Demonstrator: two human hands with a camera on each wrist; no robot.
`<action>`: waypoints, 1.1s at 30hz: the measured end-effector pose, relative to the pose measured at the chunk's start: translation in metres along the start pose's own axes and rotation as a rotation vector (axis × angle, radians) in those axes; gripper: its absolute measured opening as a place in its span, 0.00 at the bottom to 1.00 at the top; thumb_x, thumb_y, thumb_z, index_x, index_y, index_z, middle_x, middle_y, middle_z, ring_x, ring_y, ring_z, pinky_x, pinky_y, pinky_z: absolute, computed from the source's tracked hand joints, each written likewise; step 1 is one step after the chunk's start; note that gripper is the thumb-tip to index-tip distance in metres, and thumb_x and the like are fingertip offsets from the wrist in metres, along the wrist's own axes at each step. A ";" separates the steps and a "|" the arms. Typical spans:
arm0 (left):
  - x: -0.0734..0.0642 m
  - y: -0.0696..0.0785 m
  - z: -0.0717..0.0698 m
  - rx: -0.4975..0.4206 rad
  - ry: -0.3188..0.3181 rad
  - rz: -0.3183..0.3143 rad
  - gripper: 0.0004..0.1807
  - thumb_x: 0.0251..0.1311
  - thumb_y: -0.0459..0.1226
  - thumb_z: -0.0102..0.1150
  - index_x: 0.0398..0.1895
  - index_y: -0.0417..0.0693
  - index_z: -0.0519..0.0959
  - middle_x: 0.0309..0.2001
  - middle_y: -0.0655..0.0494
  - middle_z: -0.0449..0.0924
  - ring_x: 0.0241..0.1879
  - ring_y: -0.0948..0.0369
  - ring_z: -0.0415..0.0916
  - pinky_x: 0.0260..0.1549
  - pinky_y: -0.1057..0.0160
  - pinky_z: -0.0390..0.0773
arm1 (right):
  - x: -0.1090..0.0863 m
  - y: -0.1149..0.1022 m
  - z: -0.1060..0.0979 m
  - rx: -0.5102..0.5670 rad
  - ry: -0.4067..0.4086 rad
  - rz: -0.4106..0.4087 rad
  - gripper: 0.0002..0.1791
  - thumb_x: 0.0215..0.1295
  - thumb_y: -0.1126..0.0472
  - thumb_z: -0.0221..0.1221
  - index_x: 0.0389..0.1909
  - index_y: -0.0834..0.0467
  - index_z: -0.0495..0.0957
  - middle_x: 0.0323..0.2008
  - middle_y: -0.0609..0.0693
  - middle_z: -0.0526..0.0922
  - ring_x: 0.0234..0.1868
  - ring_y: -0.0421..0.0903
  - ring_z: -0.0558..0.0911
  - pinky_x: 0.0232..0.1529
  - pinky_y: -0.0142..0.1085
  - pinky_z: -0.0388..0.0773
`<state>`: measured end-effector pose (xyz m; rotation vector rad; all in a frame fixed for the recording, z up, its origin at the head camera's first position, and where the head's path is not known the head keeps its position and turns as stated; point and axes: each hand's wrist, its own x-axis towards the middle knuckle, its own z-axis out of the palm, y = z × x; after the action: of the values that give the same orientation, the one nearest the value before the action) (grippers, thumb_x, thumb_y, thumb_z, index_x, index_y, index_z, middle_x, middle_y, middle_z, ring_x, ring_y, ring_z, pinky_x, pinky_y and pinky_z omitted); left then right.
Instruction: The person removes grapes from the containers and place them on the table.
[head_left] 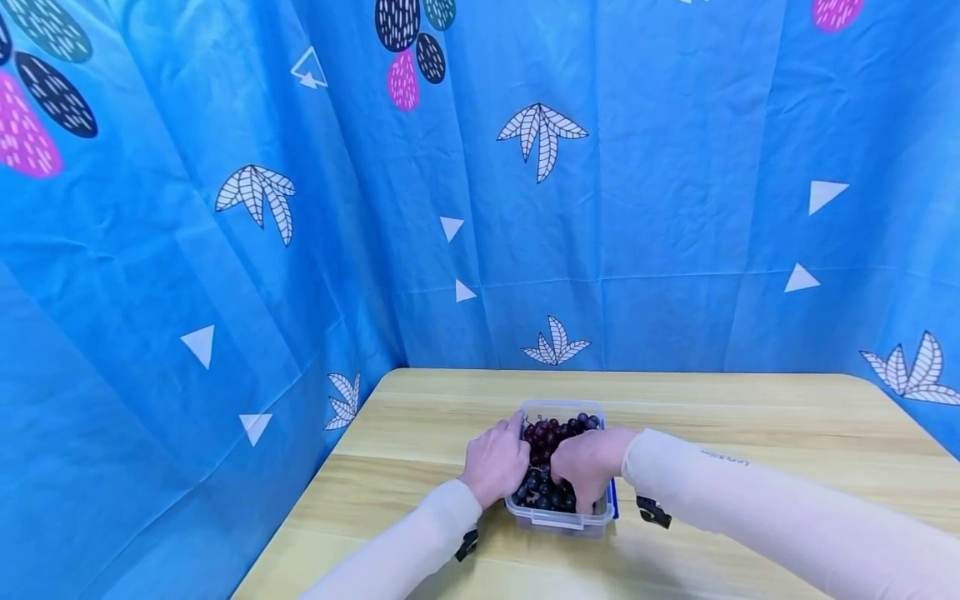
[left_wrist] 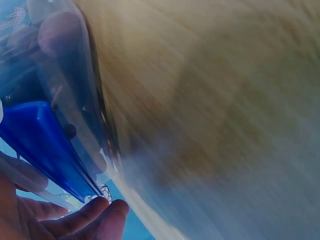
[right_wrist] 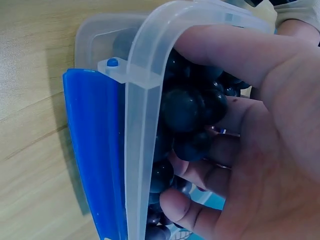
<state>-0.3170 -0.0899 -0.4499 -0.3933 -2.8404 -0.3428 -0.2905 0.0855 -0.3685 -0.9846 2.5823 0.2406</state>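
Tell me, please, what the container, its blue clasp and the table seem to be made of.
Container: probably plastic, translucent and smooth, since dark shapes show through its wall.
Blue clasp: likely rigid plastic, opaque with a soft sheen.
Table: wood or wood-look laminate, judging by its pale grain streaks.

Small dark lettering [head_left: 724,458] on the right arm's pale sleeve [head_left: 795,508], lower right of the head view, perhaps one word, too small to read, no text legible elsewhere

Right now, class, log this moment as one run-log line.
left hand: at left side of container | right hand: fingers around dark grapes | container: open-topped, on table
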 end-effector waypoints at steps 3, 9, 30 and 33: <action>0.000 0.000 0.000 0.007 0.007 0.005 0.30 0.70 0.43 0.46 0.75 0.48 0.66 0.49 0.45 0.84 0.36 0.52 0.82 0.26 0.55 0.80 | 0.002 0.002 0.001 0.005 -0.006 -0.011 0.18 0.46 0.54 0.75 0.40 0.47 0.84 0.32 0.36 0.79 0.30 0.36 0.75 0.40 0.33 0.80; 0.000 0.001 0.001 0.025 0.018 0.006 0.29 0.70 0.42 0.47 0.73 0.47 0.68 0.48 0.45 0.84 0.36 0.52 0.83 0.26 0.53 0.80 | 0.005 0.005 -0.001 0.032 -0.034 -0.018 0.30 0.48 0.51 0.73 0.57 0.44 0.82 0.52 0.37 0.83 0.45 0.34 0.80 0.55 0.37 0.80; 0.000 0.004 -0.001 0.038 0.005 -0.011 0.29 0.70 0.43 0.46 0.74 0.49 0.67 0.46 0.46 0.84 0.34 0.51 0.83 0.25 0.53 0.79 | -0.004 0.007 -0.015 0.086 0.028 -0.047 0.21 0.49 0.53 0.71 0.47 0.49 0.84 0.35 0.37 0.82 0.30 0.37 0.76 0.41 0.35 0.80; 0.000 0.002 -0.002 0.031 0.002 -0.011 0.29 0.70 0.43 0.46 0.74 0.49 0.67 0.46 0.46 0.84 0.33 0.51 0.82 0.24 0.55 0.79 | -0.007 0.009 -0.018 0.109 0.032 -0.038 0.28 0.50 0.54 0.71 0.56 0.49 0.82 0.43 0.39 0.83 0.34 0.36 0.77 0.47 0.36 0.81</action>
<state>-0.3160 -0.0883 -0.4476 -0.3709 -2.8433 -0.3015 -0.2961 0.0915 -0.3489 -1.0048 2.5719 0.0743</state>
